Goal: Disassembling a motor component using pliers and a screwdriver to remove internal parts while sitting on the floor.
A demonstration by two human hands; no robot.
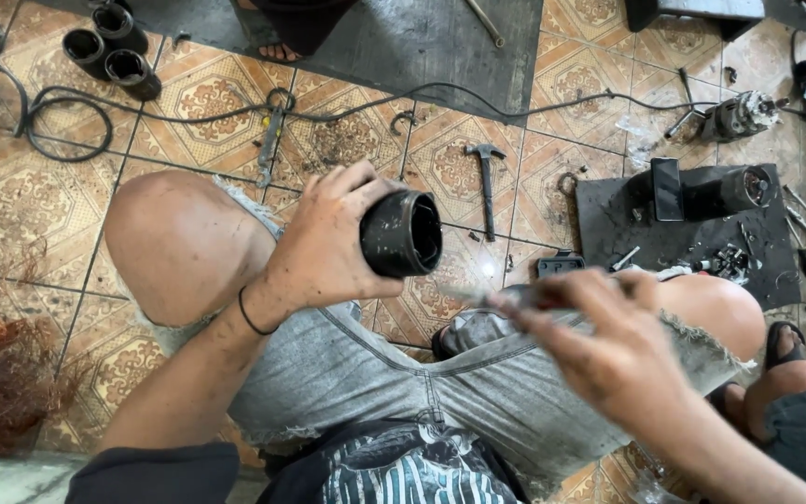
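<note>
Gripping a black cylinder [401, 233] above the lap, the left hand [328, 238] turns its open mouth toward the right hand [608, 341], which is blurred and closed around a thin metal tool [478, 295] aimed at that opening. This looks like work on the cylinder's inside, so steady aim into the mouth matters. Both forearms reach forward over the knees. On the tiled floor beyond lie a hammer [484, 173] and more cylinders [109, 47].
</note>
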